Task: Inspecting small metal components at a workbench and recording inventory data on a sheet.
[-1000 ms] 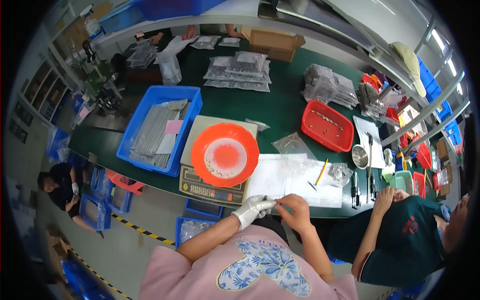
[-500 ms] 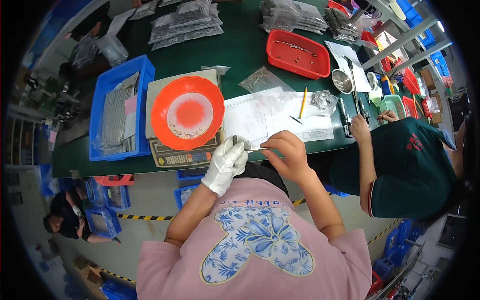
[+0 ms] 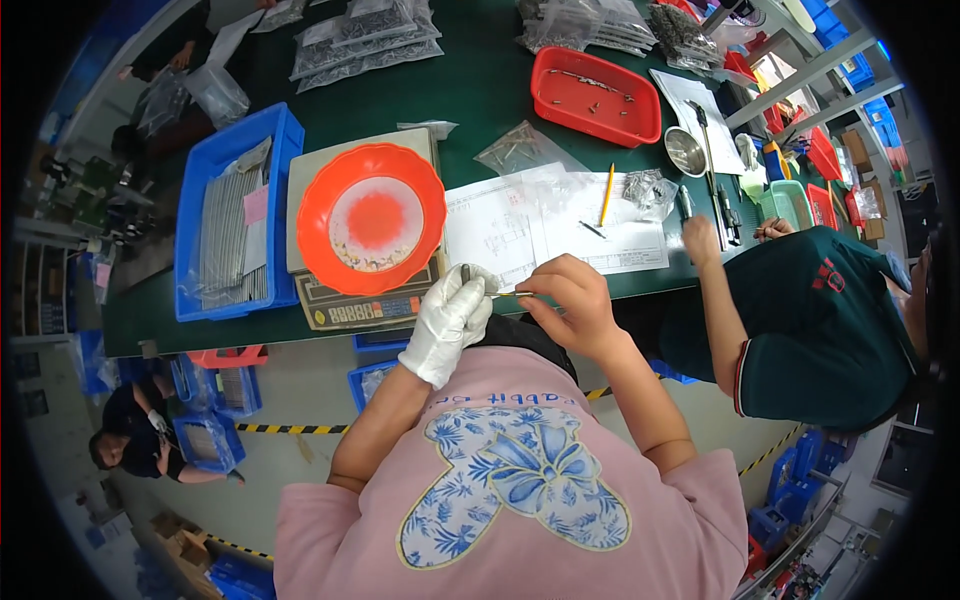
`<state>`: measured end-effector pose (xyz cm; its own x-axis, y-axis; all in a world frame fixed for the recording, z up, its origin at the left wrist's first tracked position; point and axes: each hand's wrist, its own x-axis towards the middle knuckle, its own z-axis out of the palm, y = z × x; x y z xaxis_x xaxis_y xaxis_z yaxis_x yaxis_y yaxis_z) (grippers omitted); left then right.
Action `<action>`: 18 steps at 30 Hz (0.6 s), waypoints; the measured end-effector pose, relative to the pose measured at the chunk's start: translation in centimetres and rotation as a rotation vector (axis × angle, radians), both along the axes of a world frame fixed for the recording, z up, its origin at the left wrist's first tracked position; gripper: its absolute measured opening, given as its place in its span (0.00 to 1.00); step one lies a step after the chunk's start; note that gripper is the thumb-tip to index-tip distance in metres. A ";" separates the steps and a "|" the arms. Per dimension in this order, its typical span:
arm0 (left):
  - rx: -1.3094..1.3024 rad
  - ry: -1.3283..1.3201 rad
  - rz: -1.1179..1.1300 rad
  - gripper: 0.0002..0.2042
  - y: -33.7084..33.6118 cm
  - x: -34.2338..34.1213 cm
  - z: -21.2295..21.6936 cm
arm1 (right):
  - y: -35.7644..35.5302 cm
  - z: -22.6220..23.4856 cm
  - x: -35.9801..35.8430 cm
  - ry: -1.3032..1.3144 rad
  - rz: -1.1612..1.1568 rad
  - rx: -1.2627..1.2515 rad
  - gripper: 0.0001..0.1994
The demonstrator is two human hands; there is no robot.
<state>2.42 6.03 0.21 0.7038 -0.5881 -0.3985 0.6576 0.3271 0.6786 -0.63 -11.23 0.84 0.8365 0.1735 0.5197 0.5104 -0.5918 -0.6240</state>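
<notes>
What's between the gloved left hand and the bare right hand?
In the head view, a thin piece spans the gap between the gloved left hand and bare right hand; it's too small to identify.

Slender rod, thin, roughly level, spanning left to right between left hand and right hand, small dark piece, near-upright, at left hand's far side, lower end hidden.

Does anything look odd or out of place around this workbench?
The gloving looks uneven: the left hand wears a white glove, while the right hand is bare. Nothing is obviously spilled or broken.
</notes>
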 end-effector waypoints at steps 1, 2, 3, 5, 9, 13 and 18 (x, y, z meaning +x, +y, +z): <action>0.001 0.002 0.000 0.04 0.0 0.0 -0.1 | 0.0 -0.1 0.0 -0.009 -0.005 -0.035 0.07; 0.010 0.005 0.009 0.04 0.0 -0.1 -0.2 | 0.0 -0.1 0.0 -0.018 -0.010 -0.070 0.07; 0.020 0.008 0.018 0.04 0.0 -0.1 -0.2 | 0.0 -0.2 0.0 -0.017 -0.011 -0.069 0.07; 0.039 -0.013 0.022 0.05 -0.2 -0.2 -0.2 | 0.1 -0.4 -0.2 -0.005 -0.018 -0.039 0.05; 0.116 -0.105 -0.005 0.06 -0.3 -0.3 0.1 | -0.1 -0.9 -0.7 0.081 0.006 -0.052 0.04; 0.190 -0.123 -0.049 0.05 -0.2 0.1 0.7 | 0.1 -1.2 -1.5 0.484 0.055 0.193 0.10; 0.213 -0.194 -0.072 0.06 -0.2 0.1 0.4 | 0.4 -1.7 -2.0 0.759 0.037 0.343 0.12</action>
<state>2.51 5.82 0.64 0.7380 -0.5571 -0.3807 0.5257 0.1209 0.8421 -2.65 -10.80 -0.89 0.9777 0.1423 -0.1542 -0.1063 -0.2976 -0.9488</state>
